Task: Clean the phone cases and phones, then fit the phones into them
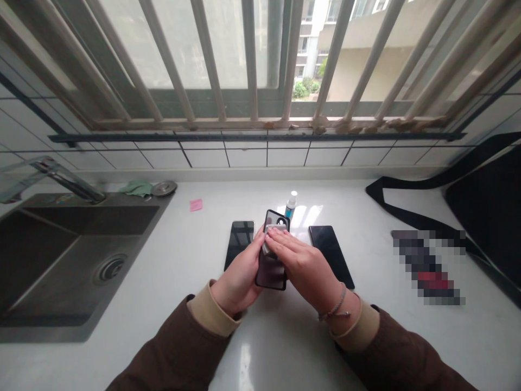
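Observation:
My left hand (240, 279) grips a dark phone (272, 271) from the left side, back up, its camera bump pointing away from me. My right hand (299, 260) lies across the phone with fingers together, pressing a small grey cloth (268, 239) onto its back. A second black phone (239, 243) lies flat on the white counter (285, 336) just left of my hands. A third black phone (330, 254) lies to the right. A small white spray bottle with a blue label (290, 205) stands behind the held phone.
A steel sink (61, 260) with a tap (69, 182) fills the left side. A green rag (137, 188) and a drain plug (164, 188) sit behind it. A pink note (196, 205) lies on the counter. A black bag with strap (484, 206) occupies the right. Barred window ahead.

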`<state>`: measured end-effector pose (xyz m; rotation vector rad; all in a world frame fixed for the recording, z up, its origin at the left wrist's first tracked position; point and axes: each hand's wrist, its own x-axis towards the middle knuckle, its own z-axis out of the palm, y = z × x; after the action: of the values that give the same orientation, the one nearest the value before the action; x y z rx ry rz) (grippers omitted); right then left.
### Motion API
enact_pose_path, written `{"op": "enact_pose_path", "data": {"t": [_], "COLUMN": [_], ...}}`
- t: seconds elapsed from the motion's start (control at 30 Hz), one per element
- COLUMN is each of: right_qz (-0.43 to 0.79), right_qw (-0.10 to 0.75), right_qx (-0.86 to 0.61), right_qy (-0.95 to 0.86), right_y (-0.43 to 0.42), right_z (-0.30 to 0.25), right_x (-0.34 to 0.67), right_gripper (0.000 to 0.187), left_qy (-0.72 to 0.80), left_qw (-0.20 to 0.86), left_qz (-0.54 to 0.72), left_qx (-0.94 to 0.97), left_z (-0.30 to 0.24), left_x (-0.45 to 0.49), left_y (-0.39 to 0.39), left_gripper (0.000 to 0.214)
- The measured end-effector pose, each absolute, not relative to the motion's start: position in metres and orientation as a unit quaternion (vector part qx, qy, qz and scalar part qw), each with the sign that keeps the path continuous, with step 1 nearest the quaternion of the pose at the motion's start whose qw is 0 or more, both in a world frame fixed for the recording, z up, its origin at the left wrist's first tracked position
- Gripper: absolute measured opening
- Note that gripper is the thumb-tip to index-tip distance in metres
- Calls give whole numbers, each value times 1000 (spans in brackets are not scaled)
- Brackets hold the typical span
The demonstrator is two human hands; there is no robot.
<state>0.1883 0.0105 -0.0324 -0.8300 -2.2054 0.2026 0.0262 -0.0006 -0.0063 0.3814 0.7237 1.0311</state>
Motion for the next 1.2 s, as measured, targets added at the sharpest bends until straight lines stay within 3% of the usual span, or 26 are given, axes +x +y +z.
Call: {"op": "enact_pose_path", "data": {"t": [0.3, 0.67, 0.93, 1.2], "right_qz": [-5, 49, 61, 64], "right_qw": [355, 376, 359, 362], "right_qx": [-417, -260, -281, -412], "right_qy": [-837, -888, -888, -834], "right_y": [10, 7, 8, 18], "right_z": [-34, -24, -30, -39], "right_x": [194, 185, 185, 193], "right_gripper": [54, 37, 47, 62], "left_qy": [380, 360, 361, 433], "left_qw": [817, 781, 759, 737], "left_qz": [361, 484, 501, 373], "left_qx": [241, 160, 206, 362], "left_z": [-1, 0, -6, -8], "left_x": [18, 19, 21, 18], "left_y": [-8, 4, 4, -10], "left_gripper": [59, 58, 54, 73]}}
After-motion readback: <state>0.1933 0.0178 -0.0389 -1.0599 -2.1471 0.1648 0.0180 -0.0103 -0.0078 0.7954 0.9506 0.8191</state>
